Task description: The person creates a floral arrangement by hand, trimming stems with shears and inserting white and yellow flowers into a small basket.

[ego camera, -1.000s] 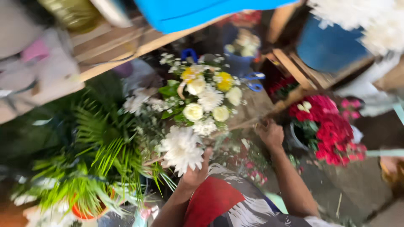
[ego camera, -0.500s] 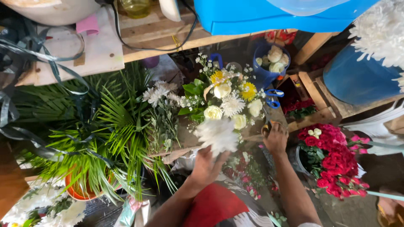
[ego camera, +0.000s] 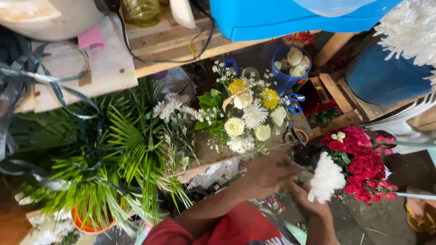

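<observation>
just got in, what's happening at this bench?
A person is working with cut flowers. Both hands meet low in the head view: the left hand and right hand hold a white chrysanthemum by its stem, bloom pointing right. A white-and-yellow bouquet lies on the wooden board above them. Red roses stand to the right, palm fronds to the left, and scissors lie beside the bouquet.
</observation>
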